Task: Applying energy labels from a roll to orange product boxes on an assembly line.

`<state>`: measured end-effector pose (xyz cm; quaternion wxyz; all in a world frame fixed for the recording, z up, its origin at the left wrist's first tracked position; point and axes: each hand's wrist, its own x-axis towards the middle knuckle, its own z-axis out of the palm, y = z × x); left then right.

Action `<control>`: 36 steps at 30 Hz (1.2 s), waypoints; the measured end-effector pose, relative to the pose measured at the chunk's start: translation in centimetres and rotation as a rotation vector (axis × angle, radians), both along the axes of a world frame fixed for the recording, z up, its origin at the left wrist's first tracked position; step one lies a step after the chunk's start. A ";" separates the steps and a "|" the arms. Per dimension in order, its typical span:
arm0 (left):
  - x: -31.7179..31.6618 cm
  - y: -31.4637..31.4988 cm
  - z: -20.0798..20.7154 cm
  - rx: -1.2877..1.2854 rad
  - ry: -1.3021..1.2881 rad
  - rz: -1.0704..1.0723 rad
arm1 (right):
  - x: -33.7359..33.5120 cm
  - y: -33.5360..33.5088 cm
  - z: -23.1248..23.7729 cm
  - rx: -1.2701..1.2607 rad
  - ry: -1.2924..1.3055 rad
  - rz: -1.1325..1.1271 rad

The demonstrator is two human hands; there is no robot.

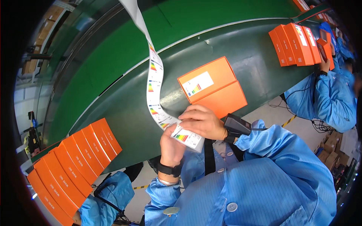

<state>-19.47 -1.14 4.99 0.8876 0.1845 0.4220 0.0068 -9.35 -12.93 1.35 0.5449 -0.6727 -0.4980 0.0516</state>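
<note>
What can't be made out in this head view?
- Label strip: its upper end runs off the top edge, so its source is unseen.
- Label's lower end: partly covered by the right hand and left hand; whether one is peeling cannot be told.
- Rear orange box: half hidden under the labelled orange box.
- Left row of boxes: cut off by the dark fisheye rim.

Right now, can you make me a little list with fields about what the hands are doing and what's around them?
left hand: holds the end of the label strip from below
right hand: pinches the end label from above
label strip: white, coloured bars, hangs down from the top
orange boxes: two on the green table, one bearing a label
box row, left: orange, leaning together
box row, right: orange, upright
co-worker: blue coat, far right
</note>
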 end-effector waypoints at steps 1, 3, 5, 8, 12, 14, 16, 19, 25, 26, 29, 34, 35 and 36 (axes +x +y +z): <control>0.1 0.1 -0.3 -0.002 0.000 -0.002 | 0.0 -0.1 0.1 -0.002 0.000 -0.002; -0.2 0.5 -1.9 -0.042 -0.055 0.034 | 0.1 -0.5 0.5 0.033 -0.108 0.038; -0.5 2.5 -3.3 0.023 -0.099 -0.042 | -0.2 -0.9 3.1 0.066 0.012 0.068; -1.7 7.2 -4.6 0.200 -0.036 0.080 | 0.6 -2.2 5.9 0.067 0.663 0.092; -1.9 10.3 -2.0 0.472 -0.110 0.031 | 4.6 -4.8 4.4 -0.156 0.983 0.140; -2.0 10.4 -2.1 0.523 -0.161 -0.104 | 5.5 -5.1 1.8 -0.368 0.437 0.113; -1.5 9.2 -1.8 0.589 -0.142 -0.334 | 6.0 -4.7 1.4 -0.572 0.290 0.150; -0.4 5.7 -3.0 0.665 -0.096 -0.656 | 5.4 -4.1 -0.8 -0.640 0.061 0.170; 0.0 -0.7 -8.8 0.490 0.041 -0.409 | 5.1 -1.9 -1.7 -0.895 -0.133 0.308; -0.2 -1.2 -9.7 0.509 0.040 -0.418 | 5.1 -1.8 -2.0 -0.795 -0.142 0.301; 0.4 -1.8 -9.5 0.475 -0.011 -0.370 | 5.1 -1.6 -1.9 -0.771 -0.155 0.304; 1.0 -1.4 -10.0 0.460 -0.031 -0.351 | 5.3 -1.2 -2.3 -0.773 -0.155 0.302; 1.0 -1.4 -10.1 0.462 -0.038 -0.349 | 5.3 -1.1 -2.5 -0.763 -0.171 0.296; 0.9 -1.5 -10.2 0.463 -0.047 -0.348 | 5.1 -1.2 -2.9 -0.763 -0.169 0.296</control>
